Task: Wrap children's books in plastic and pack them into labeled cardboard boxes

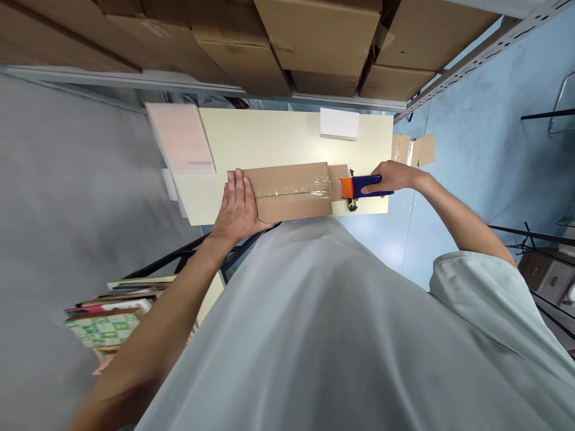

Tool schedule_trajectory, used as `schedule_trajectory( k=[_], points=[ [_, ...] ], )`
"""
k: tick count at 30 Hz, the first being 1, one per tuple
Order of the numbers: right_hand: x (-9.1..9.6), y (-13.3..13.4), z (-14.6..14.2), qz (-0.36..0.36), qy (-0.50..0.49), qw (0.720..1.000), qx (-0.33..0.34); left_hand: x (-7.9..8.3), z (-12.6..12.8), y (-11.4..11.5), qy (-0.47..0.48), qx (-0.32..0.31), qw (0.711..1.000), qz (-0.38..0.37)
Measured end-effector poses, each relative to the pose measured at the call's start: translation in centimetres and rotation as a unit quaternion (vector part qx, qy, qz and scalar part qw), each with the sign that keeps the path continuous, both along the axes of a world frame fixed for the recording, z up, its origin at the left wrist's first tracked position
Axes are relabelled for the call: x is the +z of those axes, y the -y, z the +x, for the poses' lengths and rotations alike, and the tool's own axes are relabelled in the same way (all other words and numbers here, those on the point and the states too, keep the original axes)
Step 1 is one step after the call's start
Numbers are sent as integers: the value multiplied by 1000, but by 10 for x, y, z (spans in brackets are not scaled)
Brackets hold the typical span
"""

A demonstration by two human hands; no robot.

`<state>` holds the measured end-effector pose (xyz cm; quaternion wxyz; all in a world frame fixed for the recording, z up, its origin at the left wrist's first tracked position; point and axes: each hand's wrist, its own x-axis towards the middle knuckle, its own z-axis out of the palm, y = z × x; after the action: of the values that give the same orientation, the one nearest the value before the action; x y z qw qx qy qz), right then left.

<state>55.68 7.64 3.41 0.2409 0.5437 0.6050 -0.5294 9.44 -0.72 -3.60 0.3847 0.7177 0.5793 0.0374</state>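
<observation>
A flat brown cardboard box (291, 191) lies on a pale yellow table (269, 140). Clear tape runs along its middle seam. My left hand (238, 206) lies flat on the box's left end, fingers stretched out together. My right hand (393, 178) is closed round the blue handle of a tape dispenser (359, 187) with an orange head. The dispenser sits at the box's right end, where a brown flap sticks out.
A pink sheet pad (182, 137) lies at the table's left corner and a white pad (339, 123) at its far edge. Shelves with several cardboard boxes (314, 36) stand behind. Cardboard scraps (415, 149) lie on the blue floor at right. Stacked books (112, 317) sit lower left.
</observation>
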Motion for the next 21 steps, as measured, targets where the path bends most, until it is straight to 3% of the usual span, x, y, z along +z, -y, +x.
schedule_trajectory(
  k=[7,21],
  points=[
    [-5,-1,6,-9,-10,1000,-4,-8,-4,0,-2,-2,1000,1],
    [-13,16,-75,97,99,990,23,-20,-12,2,-48,-62,997,28]
  ],
)
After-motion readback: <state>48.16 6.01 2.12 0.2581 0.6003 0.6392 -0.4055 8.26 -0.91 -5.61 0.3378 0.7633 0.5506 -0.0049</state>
